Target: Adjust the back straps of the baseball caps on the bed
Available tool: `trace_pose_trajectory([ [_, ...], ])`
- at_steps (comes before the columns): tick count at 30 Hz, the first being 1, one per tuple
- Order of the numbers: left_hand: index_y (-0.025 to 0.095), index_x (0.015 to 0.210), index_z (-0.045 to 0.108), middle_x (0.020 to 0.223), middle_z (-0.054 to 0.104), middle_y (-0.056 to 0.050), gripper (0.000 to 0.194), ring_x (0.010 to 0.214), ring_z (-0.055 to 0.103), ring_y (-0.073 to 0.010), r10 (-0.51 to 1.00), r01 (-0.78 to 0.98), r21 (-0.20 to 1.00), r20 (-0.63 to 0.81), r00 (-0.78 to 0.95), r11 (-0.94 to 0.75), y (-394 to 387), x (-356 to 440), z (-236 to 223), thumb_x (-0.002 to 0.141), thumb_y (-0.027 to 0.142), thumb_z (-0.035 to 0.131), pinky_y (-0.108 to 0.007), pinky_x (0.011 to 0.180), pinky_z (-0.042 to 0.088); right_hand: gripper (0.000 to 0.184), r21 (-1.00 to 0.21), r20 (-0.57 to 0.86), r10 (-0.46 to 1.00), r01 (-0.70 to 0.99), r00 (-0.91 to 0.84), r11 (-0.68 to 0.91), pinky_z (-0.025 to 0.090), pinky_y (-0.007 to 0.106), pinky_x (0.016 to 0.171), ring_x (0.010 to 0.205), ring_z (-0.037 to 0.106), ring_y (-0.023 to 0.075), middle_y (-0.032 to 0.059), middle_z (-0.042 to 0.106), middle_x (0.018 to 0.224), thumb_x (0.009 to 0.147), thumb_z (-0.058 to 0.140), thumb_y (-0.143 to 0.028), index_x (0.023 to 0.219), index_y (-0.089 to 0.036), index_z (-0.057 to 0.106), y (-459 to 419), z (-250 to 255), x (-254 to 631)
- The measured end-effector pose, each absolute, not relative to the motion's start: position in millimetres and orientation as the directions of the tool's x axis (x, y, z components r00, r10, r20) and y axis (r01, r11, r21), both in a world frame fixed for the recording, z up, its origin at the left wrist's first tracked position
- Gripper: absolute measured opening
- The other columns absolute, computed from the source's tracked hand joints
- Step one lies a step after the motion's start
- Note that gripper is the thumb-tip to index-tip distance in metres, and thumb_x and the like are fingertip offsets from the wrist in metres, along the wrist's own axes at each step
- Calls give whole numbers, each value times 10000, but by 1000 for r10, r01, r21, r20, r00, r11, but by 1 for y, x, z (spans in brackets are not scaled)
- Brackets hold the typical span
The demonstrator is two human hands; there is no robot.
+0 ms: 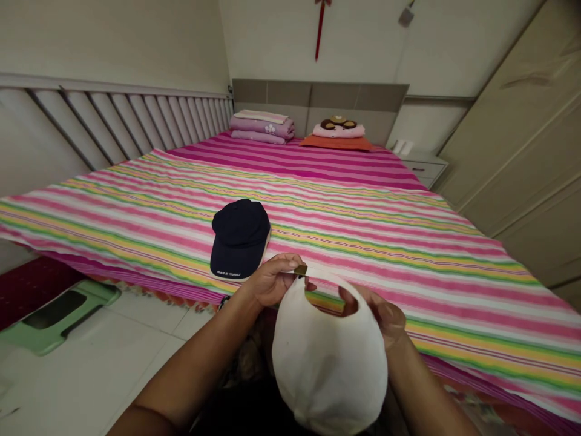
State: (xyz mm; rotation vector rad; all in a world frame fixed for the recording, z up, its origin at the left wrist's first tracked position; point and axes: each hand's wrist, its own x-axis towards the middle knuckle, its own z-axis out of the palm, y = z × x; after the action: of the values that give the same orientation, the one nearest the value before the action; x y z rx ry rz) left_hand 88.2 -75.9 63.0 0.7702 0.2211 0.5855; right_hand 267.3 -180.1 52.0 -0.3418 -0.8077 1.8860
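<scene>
I hold a white cap [329,357] up in front of me, its back opening facing the bed. My left hand [272,280] pinches the strap and small metal buckle at the top of the opening. My right hand [379,315] grips the cap's right rim, fingers curled inside the opening. A dark navy cap [239,239] with small white lettering on its brim lies on the striped bedsheet [385,218], just beyond my left hand.
Folded purple bedding [262,126] and a pink pillow on an orange one [338,134] lie by the headboard. A white nightstand [424,165] and beige wardrobe [521,139] stand to the right. A green stool [57,315] sits on the white floor at left.
</scene>
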Motion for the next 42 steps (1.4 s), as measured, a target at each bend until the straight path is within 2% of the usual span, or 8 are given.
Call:
trace_pose_trajectory([
  [3, 113, 640, 542, 557, 538, -9, 94, 533, 563, -156, 578, -416, 713, 18, 816, 565, -76, 90, 62, 621, 179, 605, -316, 589, 453, 597, -715, 50, 824, -596, -564, -365, 448, 279, 534, 603, 603, 213, 105, 632, 597, 506, 658, -622, 749, -77, 624, -179, 51, 263],
  [7, 113, 624, 542, 538, 509, 2, 96, 527, 537, -128, 603, -402, 721, -28, 797, 565, -77, 91, 64, 601, 175, 612, -260, 556, 427, 795, -701, 6, 836, -599, -548, -387, 450, 342, 617, 662, 610, 249, 49, 603, 525, 451, 604, -719, 954, -104, 593, -179, 57, 257],
  [10, 119, 617, 533, 553, 514, 3, 97, 534, 537, -124, 637, -436, 699, -37, 770, 568, -76, 91, 65, 588, 173, 609, -247, 550, 417, 675, -730, 26, 902, -625, -432, -278, 448, 345, 640, 670, 611, 251, 57, 603, 527, 494, 559, -735, 789, -132, 630, -178, 60, 254],
  [13, 123, 615, 532, 554, 530, -5, 91, 541, 554, -146, 622, -437, 698, -15, 783, 567, -74, 91, 64, 608, 185, 598, -291, 591, 434, 556, -760, -31, 947, -608, -319, -230, 439, 288, 538, 534, 584, 190, 50, 606, 520, 552, 582, -677, 653, -132, 624, -175, 56, 259],
  [17, 116, 619, 557, 549, 536, -11, 84, 558, 570, -164, 583, -408, 736, 22, 812, 541, -75, 95, 65, 647, 190, 584, -321, 625, 436, 508, -802, -89, 924, -523, -371, -287, 344, 215, 390, 363, 504, 125, 37, 587, 422, 651, 561, -611, 687, -108, 625, -169, 55, 271],
  [24, 87, 637, 600, 574, 578, -37, 127, 514, 524, -100, 542, -331, 793, 2, 841, 511, -84, 102, 73, 623, 206, 644, -215, 524, 385, 305, -918, -150, 918, -294, -367, -267, 229, 196, 361, 278, 343, 57, -15, 514, 334, 730, 595, -415, 649, -123, 560, -168, 84, 270],
  [32, 89, 628, 587, 567, 573, -23, 163, 499, 511, -82, 534, -281, 803, -55, 844, 527, -88, 106, 75, 595, 214, 687, -202, 509, 373, 283, -954, -217, 953, -162, -209, -253, 111, 197, 324, 237, 222, 21, -59, 429, 271, 700, 623, -364, 564, -131, 537, -171, 93, 264],
  [42, 112, 793, 573, 614, 573, -3, 285, 509, 532, -74, 436, -188, 804, -96, 895, 564, -84, 100, 83, 566, 177, 732, -177, 486, 375, 267, -953, -247, 940, -117, -236, -280, 103, 185, 298, 230, 206, 15, -74, 391, 260, 684, 640, -344, 566, -127, 539, -168, 98, 270],
])
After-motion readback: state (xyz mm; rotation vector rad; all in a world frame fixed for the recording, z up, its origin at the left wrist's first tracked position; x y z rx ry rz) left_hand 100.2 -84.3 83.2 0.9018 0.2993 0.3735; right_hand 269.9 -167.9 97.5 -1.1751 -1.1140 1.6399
